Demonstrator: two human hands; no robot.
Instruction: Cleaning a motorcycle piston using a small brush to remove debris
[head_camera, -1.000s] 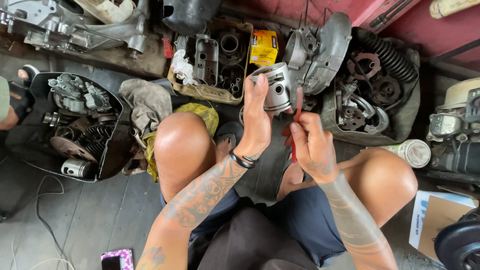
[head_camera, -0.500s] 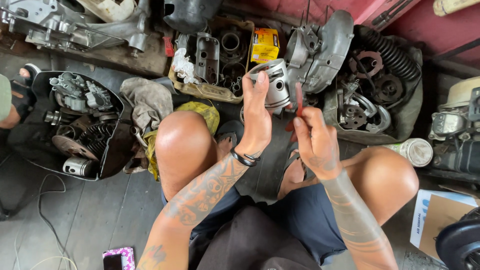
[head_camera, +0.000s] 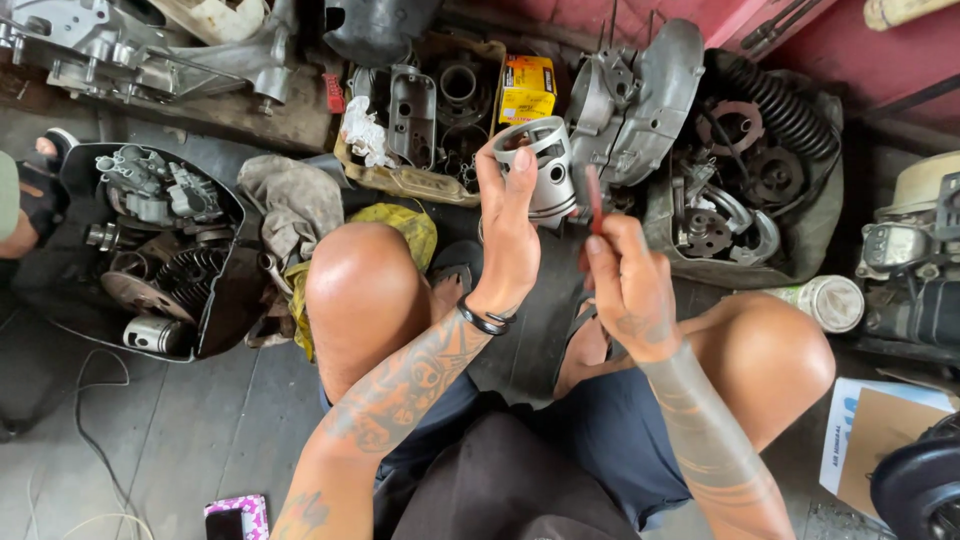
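My left hand (head_camera: 508, 225) is raised in front of me and grips a silver metal piston (head_camera: 545, 168), its open skirt facing up and a round pin hole on its side. My right hand (head_camera: 628, 285) sits just to the right of it and holds a thin red-handled tool (head_camera: 593, 197) upright, its tip close to the piston's side. Both hands hover above my bare knees as I crouch on the floor.
An open cardboard tray (head_camera: 400, 180) with engine parts and a yellow box (head_camera: 527, 88) lies ahead. An engine casing (head_camera: 640, 95) and a grey bag (head_camera: 800, 200) of gears and springs lie at right. A black tub (head_camera: 225, 290) of parts is at left, rags (head_camera: 295, 205) beside it.
Both hands stay together with the piston and the tool; the piston has turned slightly in my left hand. The view has shifted a little.
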